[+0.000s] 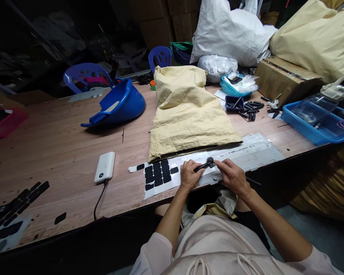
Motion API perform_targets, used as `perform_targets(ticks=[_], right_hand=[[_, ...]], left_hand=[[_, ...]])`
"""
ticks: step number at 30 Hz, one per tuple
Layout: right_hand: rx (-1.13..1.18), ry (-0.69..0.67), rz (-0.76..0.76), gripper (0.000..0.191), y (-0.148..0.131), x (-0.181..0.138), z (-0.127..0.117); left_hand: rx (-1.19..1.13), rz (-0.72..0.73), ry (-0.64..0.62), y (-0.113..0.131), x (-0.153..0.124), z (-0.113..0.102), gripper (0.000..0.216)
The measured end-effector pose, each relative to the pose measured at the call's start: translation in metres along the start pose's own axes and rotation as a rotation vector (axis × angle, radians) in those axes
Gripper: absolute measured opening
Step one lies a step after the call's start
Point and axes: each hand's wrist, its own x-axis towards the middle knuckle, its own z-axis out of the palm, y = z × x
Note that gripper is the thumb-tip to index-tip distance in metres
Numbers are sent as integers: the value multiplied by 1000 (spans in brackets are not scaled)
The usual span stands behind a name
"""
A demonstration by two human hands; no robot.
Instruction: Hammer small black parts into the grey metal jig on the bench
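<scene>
At the table's front edge, my left hand (pixel 190 173) is closed around the shaft of a small black stick with a round head (pixel 201 167). Its exact kind is too small to make out. My right hand (pixel 232 176) meets the round head from the other side, thumb and fingertips closed on it. A dark flat bit shows under the head, beside those fingertips. To the left of my left hand lies a white sheet (pixel 160 189) with rows of black rounded patches (pixel 157 173). A grey-white board (pixel 255 152) lies under and beyond my hands.
A large tan sack (pixel 189 110) lies just beyond my hands. Left of it are a white power bank (pixel 105 167) with a cable and a blue scoop-like basin (pixel 123 103). At right are black pieces (pixel 250 110), a blue tray (pixel 301 124) and a carton (pixel 289 78).
</scene>
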Motion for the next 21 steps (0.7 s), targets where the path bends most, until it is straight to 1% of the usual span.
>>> perform_targets(ticks=[4,7,9,13,16,18,21], right_hand=[[11,-36,-23,43,7,0,0],[-16,9,13,40,25,7,-7],[-46,30,25,37,47,14,-16],[-144,-10,-73,32,102,31,-31],[-150,-48,-131,29,132,40,-35],[-122,-60,-127,27,141,44,-35],[-98,-53,-83,24,142,45,-33]], left_hand=[[-2,-1,5,0,0,1,17],[2,-3,4,0,0,2,18],[6,-2,5,0,0,2,18],[12,11,14,0,0,2,18],[25,23,13,0,-1,2,18],[33,23,18,1,-1,2,18],[40,20,25,1,-3,2,18]])
